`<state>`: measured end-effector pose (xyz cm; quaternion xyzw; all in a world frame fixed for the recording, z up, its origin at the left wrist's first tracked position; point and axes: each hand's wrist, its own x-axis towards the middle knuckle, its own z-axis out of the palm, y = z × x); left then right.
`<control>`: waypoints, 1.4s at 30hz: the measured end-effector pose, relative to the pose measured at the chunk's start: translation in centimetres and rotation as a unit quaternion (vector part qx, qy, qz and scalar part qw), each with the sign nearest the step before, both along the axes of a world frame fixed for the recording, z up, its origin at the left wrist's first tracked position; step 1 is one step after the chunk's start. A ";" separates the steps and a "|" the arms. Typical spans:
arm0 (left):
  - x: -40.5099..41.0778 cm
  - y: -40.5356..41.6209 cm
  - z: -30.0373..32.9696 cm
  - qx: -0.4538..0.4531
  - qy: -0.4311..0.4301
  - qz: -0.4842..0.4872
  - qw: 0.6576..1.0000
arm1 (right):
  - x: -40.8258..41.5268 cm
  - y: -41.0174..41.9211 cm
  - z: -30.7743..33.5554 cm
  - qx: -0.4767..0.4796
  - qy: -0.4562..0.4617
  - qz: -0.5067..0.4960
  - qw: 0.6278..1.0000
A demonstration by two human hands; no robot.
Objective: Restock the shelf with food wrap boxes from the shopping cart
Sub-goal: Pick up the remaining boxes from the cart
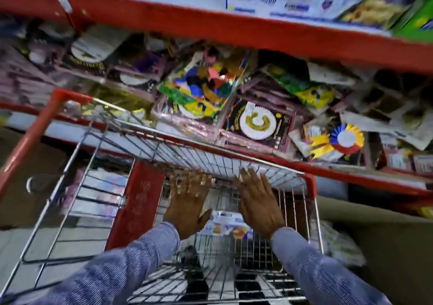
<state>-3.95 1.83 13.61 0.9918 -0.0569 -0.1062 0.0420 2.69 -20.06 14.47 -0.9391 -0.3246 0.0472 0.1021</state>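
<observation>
Hands: left hand (187, 201) and right hand (257, 201), both flat, fingers spread, holding nothing, over shopping cart (234, 151). Food wrap box (226, 225) lies in cart basket, at 6 o'clock between the wrists. Red shelf (234, 32) with party packets at 12 o'clock.

Left hand (187, 201) and right hand (257, 202) outstretched side by side, fingers (248, 175) spread, empty
</observation>
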 end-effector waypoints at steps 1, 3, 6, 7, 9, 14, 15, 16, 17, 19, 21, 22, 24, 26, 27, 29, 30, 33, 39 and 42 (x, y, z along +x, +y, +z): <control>-0.8 0.1 -1.8 0.013 0.043 -0.001 0.999 | -0.7 0.0 -2.0 -0.018 0.037 0.008 0.999; -2.5 0.3 -5.7 0.030 0.121 -0.010 0.992 | -1.9 -0.2 -6.0 -0.076 0.129 0.012 0.989; -3.5 0.2 -9.6 0.060 0.203 -0.038 0.976 | -2.2 0.1 -10.9 -0.167 0.240 0.048 0.955; -3.8 0.0 -10.9 0.067 0.229 -0.050 0.970 | -2.1 0.4 -12.7 -0.175 0.257 0.055 0.949; -4.0 -0.3 -12.5 0.073 0.251 -0.061 0.963 | -1.2 1.2 -14.7 -0.174 0.272 0.050 0.945; -4.5 -0.5 -16.1 0.069 0.225 -0.097 0.967 | 1.1 2.7 -19.6 -0.209 0.288 0.085 0.931; -4.5 -0.5 -16.6 0.063 0.217 -0.105 0.969 | 1.6 2.7 -20.3 -0.221 0.287 0.104 0.926; -4.4 -0.5 -17.0 0.057 0.213 -0.108 0.969 | 2.1 2.7 -20.8 -0.231 0.288 0.122 0.921; -4.4 -0.6 -17.4 0.053 0.212 -0.111 0.969 | 2.5 2.6 -21.3 -0.237 0.293 0.136 0.916; -4.3 -0.8 -18.1 0.054 0.207 -0.126 0.969 | 3.5 2.4 -21.6 -0.232 0.316 0.149 0.908; -4.2 -1.0 -18.6 0.050 0.210 -0.137 0.967 | 4.2 2.6 -21.6 -0.227 0.330 0.151 0.904; -4.3 -1.2 -18.9 0.046 0.211 -0.138 0.967 | 4.4 2.7 -21.6 -0.223 0.326 0.156 0.905; -4.3 -1.8 -19.2 0.041 0.201 -0.132 0.970 | 4.5 2.9 -21.6 -0.208 0.297 0.170 0.916; -4.2 -2.3 -19.4 0.040 0.188 -0.115 0.975 | 4.4 3.0 -21.7 -0.190 0.257 0.172 0.932; -4.2 -2.5 -19.6 0.040 0.181 -0.106 0.977 | 4.4 2.9 -21.8 -0.185 0.243 0.165 0.938; -4.0 -2.8 -19.8 0.042 0.167 -0.092 0.981 | 4.6 3.0 -21.7 -0.182 0.221 0.147 0.947; -3.9 -3.0 -20.0 0.046 0.165 -0.087 0.981 | 4.8 2.9 -21.8 -0.180 0.208 0.142 0.951; -3.4 -3.3 -20.4 0.055 0.170 -0.081 0.981 | 5.2 2.7 -21.1 -0.166 0.177 0.129 0.962; -1.9 -3.2 -17.9 0.033 0.176 -0.098 0.979 | 5.8 2.4 -16.1 -0.111 0.153 0.101 0.977; -1.3 -2.5 -13.0 0.002 0.176 -0.114 0.978 | 6.4 3.2 -10.6 -0.093 0.153 0.112 0.977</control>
